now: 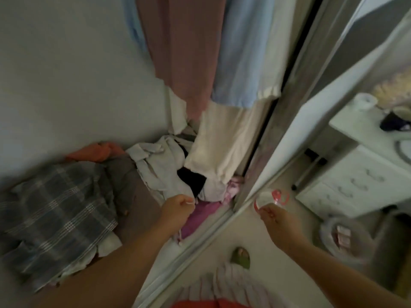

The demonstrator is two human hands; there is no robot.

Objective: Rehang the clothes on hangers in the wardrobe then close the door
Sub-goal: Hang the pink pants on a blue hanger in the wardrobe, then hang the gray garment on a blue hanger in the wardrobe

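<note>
My left hand (pixel 178 208) pinches the pale garment (pixel 162 172) at the edge of the heap (pixel 93 187) on the wardrobe floor, at nine o'clock from the mirrored door (pixel 311 134) — lifting it free, I judge — while my right hand (pixel 272 215) grips a red hanger (pixel 272 200), held clear at three o'clock, ready.

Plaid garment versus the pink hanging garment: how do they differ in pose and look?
The plaid garment lies crumpled in the pile on the wardrobe floor; the pink garment hangs straight down. The plaid garment is grey-blue with pale checks; the pink garment is plain dusty pink. Neither is touched by the left hand or the right hand.
</note>
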